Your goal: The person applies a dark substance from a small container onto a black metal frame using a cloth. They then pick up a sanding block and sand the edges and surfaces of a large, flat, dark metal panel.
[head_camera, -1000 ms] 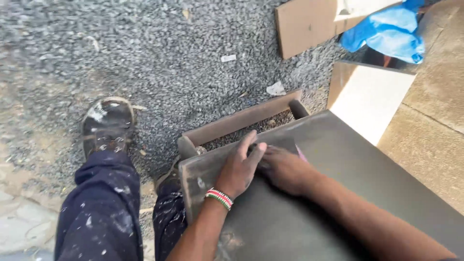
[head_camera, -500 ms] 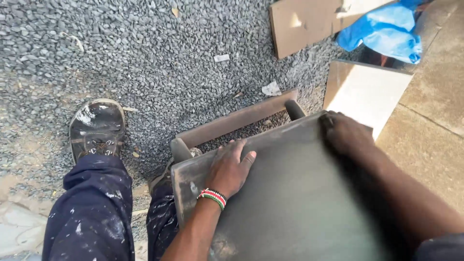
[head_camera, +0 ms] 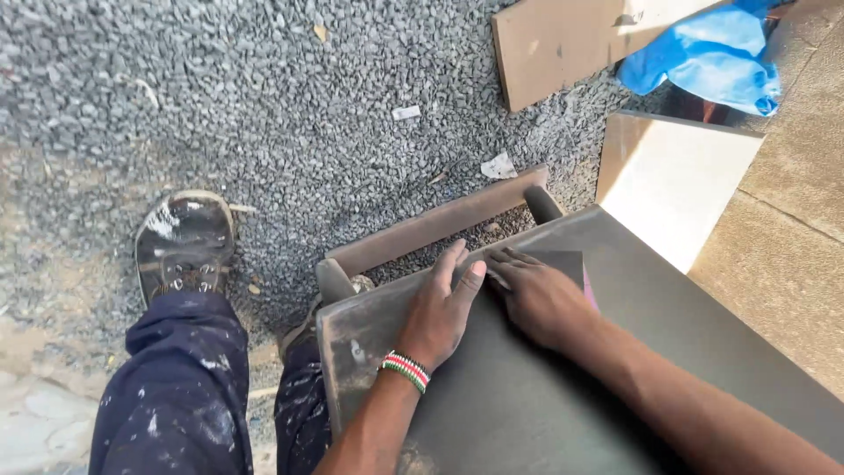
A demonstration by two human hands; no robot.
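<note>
We press our left hand (head_camera: pixel 440 312) flat, fingers spread, on the dusty dark grey board (head_camera: pixel 527 396), beside our right hand (head_camera: pixel 541 295) flattening a dark sandpaper sheet (head_camera: pixel 563 262) near the board's far edge.

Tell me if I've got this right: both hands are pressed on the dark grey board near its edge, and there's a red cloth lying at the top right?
Not quite: the cloth at the top right is blue, not red, as the head view shows. The rest holds: the left hand and right hand both rest on the dark grey board near its edge.

Bright daylight (strongest upper right), hard shadows on the gravel (head_camera: pixel 290 114), focus crisp throughout.
</note>
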